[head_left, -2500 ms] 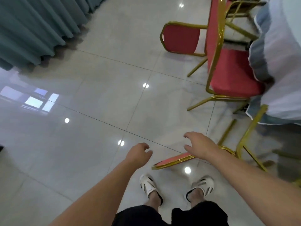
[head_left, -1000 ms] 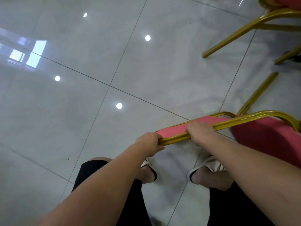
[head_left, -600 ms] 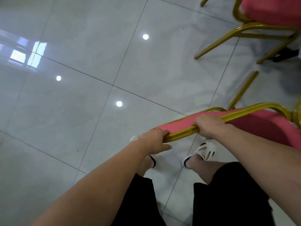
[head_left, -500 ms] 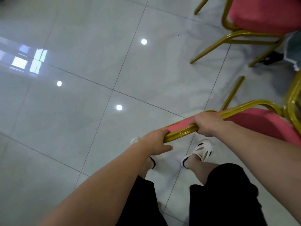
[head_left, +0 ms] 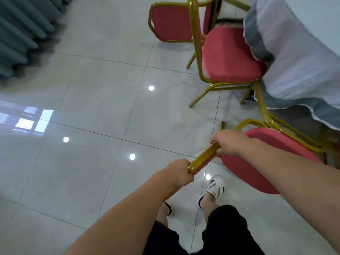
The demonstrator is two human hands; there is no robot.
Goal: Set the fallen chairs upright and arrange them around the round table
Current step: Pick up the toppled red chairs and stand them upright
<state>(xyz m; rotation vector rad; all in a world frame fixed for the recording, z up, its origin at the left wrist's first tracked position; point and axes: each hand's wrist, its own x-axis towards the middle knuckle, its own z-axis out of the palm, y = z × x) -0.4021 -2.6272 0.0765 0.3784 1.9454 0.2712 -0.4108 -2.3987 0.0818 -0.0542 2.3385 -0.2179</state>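
Left hand [head_left: 179, 173] and right hand [head_left: 227, 144] both wrapped tight round the red-cushioned, gold-framed chair's [head_left: 257, 159] top rail, levering it upright beside the cloth-draped round table's [head_left: 294, 61] edge.

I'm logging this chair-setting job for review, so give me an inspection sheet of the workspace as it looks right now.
Surface: glossy pale tiled floor, showing reflected lights.
Job's things: held chair, red cushions on a gold frame, tilted, partly lifted; upright chair with its seat against the tablecloth; a third chair behind it, whether standing or fallen is unclear; round table under a pale tablecloth.
Clutter: nothing seen.
Grippers: left hand and right hand, both closed on the held chair's gold backrest rail.
Cables: nothing seen.
Surroundings: grey-green curtain at upper left; the person's white sandals on the floor.
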